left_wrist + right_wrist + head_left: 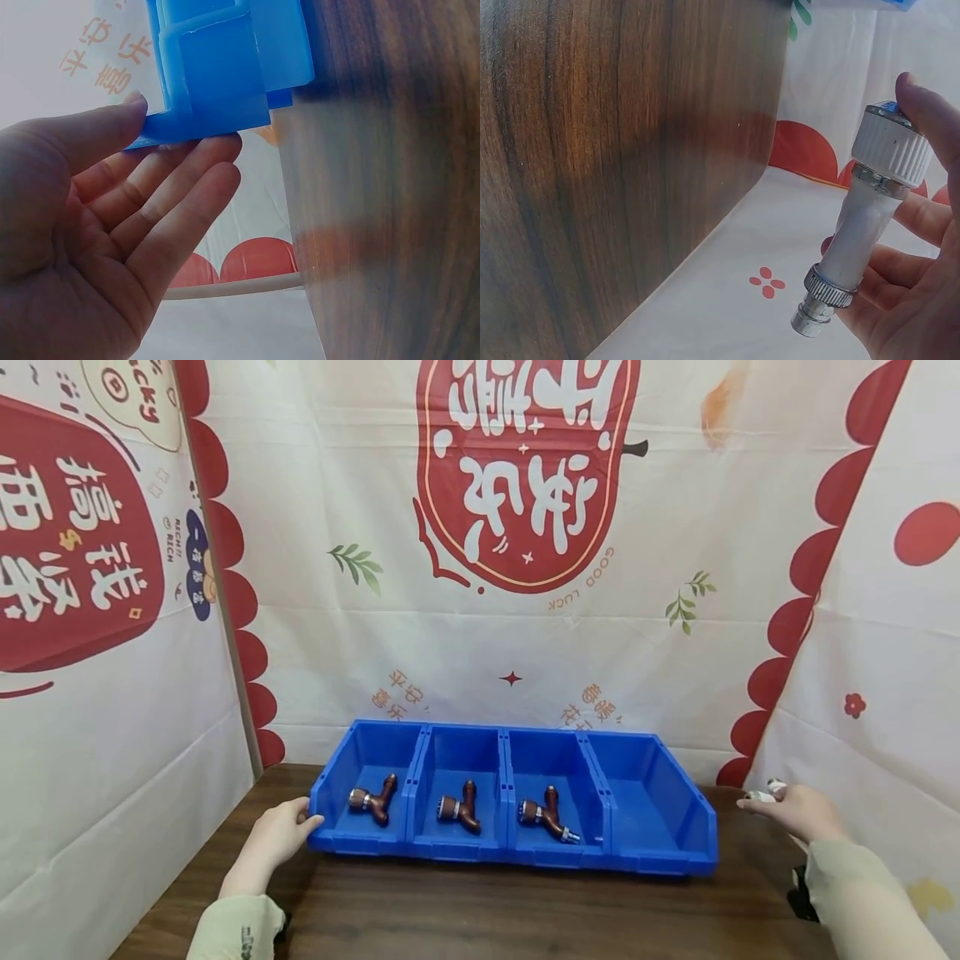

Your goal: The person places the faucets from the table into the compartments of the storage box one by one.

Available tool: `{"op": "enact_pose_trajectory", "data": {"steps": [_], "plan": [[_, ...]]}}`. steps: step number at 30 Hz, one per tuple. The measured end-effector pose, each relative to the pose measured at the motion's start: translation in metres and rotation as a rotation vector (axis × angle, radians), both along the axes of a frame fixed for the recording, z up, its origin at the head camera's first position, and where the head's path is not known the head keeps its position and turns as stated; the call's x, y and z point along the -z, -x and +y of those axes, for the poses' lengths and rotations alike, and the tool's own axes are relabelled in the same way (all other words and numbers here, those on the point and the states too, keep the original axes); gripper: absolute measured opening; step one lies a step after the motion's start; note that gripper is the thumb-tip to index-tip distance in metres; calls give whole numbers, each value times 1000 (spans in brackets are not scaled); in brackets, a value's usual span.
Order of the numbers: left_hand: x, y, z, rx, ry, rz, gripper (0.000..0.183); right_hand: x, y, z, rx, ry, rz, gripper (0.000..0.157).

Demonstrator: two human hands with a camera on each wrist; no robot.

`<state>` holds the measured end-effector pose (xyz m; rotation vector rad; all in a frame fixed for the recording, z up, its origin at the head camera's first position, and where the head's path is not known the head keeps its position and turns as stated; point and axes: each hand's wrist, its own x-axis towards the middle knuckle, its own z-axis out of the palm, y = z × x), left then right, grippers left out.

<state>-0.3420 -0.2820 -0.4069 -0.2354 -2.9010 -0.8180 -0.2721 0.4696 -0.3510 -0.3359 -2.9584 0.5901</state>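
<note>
My left hand [276, 833] grips the left end wall of a row of blue bins [652, 864], thumb over the edge and fingers along the outer side. Brown taps lie in the bins: one tap [378, 802] in the leftmost, another tap [463, 808] beside it, and a third tap [550, 814] with a silver nozzle end in the one after. The rightmost bin [645, 802] holds nothing. Off to the right of the bins, my right hand [804, 814] holds a white tap [866, 217] with a ribbed knob and silver threaded nozzle, thumb on the knob's end.
The bins stand at the back of a dark wood table [465, 910]. Printed cloth hangs behind them as a back wall [465, 652], with cloth side walls at the left [135, 760] and right [885, 693].
</note>
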Motion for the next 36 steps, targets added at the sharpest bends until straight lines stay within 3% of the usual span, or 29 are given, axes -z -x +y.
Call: {"op": "enact_pose_trajectory", "data": {"steps": [6, 15, 22, 27, 36], "plan": [[4, -1, 1, -1, 5, -1, 34, 1, -3, 0, -3, -10, -28, 59], [-10, 4, 5, 3, 3, -7, 39, -8, 0, -1, -20, -21, 29, 70], [-2, 3, 1, -7, -3, -14, 39, -12, 1, -6, -30, -52, 7, 76], [3, 0, -1, -13, -6, -19, 37, -10, 1, -8, -28, -35, 11, 70], [2, 1, 0, 1, -4, -9, 40, -7, 1, -6, -28, -14, 29, 68]]}}
